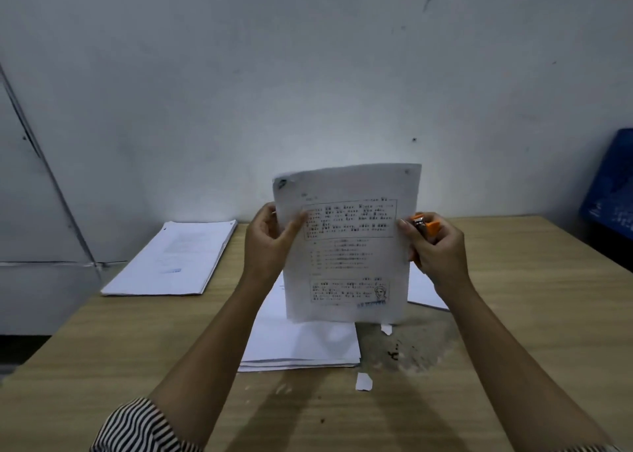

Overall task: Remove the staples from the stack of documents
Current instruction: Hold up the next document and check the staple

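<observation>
I hold a printed document upright above the table, its text side facing me. My left hand grips its left edge, thumb across the front. My right hand pinches the right edge with the thumb while its fingers curl round an orange staple remover, whose metal jaws poke out beside the paper. The top left corner of the document shows a dark mark, and a small mark sits at the top right corner. A flat pile of white sheets lies on the table right under the document.
A thick stack of papers lies at the back left of the wooden table. More sheets lie behind my right hand. Torn paper scraps and dark specks sit on a stained patch. A blue crate stands at the far right.
</observation>
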